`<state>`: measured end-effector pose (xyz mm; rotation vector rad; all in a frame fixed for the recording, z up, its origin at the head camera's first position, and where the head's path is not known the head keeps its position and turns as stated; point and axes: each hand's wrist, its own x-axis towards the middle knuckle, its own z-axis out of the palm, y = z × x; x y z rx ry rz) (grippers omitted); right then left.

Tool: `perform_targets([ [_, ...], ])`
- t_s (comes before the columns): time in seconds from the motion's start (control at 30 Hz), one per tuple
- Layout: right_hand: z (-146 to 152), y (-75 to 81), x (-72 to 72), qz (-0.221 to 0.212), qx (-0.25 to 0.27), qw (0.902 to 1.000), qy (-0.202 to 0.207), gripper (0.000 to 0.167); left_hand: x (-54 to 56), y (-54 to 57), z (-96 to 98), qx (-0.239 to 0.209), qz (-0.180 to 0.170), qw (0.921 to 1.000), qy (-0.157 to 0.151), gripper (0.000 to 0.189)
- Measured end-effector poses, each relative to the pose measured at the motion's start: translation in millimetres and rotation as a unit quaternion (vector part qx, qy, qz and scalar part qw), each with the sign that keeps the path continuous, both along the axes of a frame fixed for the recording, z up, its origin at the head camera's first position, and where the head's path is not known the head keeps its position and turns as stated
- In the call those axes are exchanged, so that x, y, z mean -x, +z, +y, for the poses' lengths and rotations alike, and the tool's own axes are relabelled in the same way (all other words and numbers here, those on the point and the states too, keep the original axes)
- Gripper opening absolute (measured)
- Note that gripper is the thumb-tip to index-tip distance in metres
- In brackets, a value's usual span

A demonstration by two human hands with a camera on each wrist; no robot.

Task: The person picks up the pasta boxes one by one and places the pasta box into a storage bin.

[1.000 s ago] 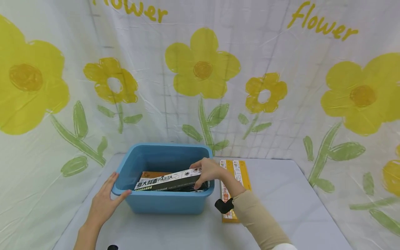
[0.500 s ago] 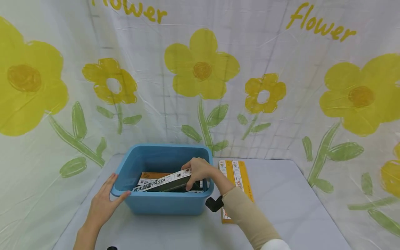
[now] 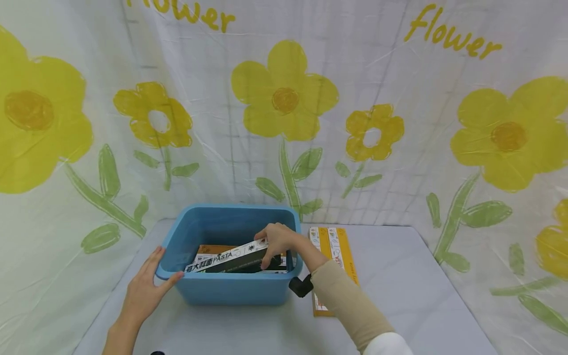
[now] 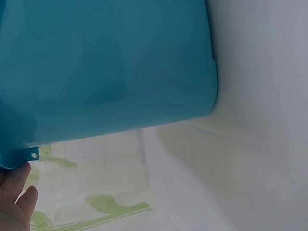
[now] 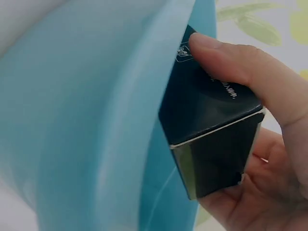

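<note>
My right hand [image 3: 279, 241] grips the right end of a dark pasta box [image 3: 235, 259] with a white printed side, thumb on the near face and fingers over the far side. The box lies slanted inside a blue plastic bin [image 3: 235, 291], its left end lower, at the front left. In the right wrist view, the thumb presses the dark face of the pasta box [image 5: 211, 106] beside the bin wall [image 5: 110, 115]. My left hand [image 3: 142, 293] rests with fairly straight fingers on the bin's left rim, thumb at the front left corner. Its fingertips [image 4: 21, 178] touch the rim's underside.
More boxes lie under the held one in the bin, among them an orange-brown box [image 3: 215, 249]. Yellow and white pasta boxes [image 3: 339, 241] lie side by side on the table [image 3: 399, 276], right of the bin. A flower-printed curtain [image 3: 284, 162] hangs behind.
My right hand has moved a little left with the pasta box, whose left end has shifted toward the bin's front left corner. My left hand stays on the rim.
</note>
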<state>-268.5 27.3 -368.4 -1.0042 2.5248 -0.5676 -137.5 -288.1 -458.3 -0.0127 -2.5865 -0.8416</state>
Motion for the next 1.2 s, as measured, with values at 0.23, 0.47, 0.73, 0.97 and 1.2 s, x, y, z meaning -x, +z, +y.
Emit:
perform_targets([
  [0.23,-1,-5.0,-1.7,-0.045,-0.061,0.9971,-0.014,0.071,-0.7,0.5,-1.3,0.002,-0.008,0.9999,0.007,0.084],
  [0.47,5,-12.5,-6.3,-0.097,-0.122,0.9874,-0.027,0.052,-1.4,1.0,-0.9,0.003,-0.012,0.9999,0.005,0.084],
  [0.73,17,-7.9,-6.8,-0.073,-0.045,0.9961,-0.021,0.039,-0.8,-0.3,-0.4,0.003,-0.02,0.9998,0.007,0.086],
  [0.97,66,-4.7,-11.6,0.013,0.171,0.9842,-0.046,0.027,0.8,-0.2,2.3,-0.003,-0.016,0.9998,0.006,0.086],
  [1.2,126,-23.0,-33.2,0.008,0.293,0.9421,-0.163,0.021,-0.8,-0.5,2.9,0.002,-0.021,0.9997,0.012,0.086],
])
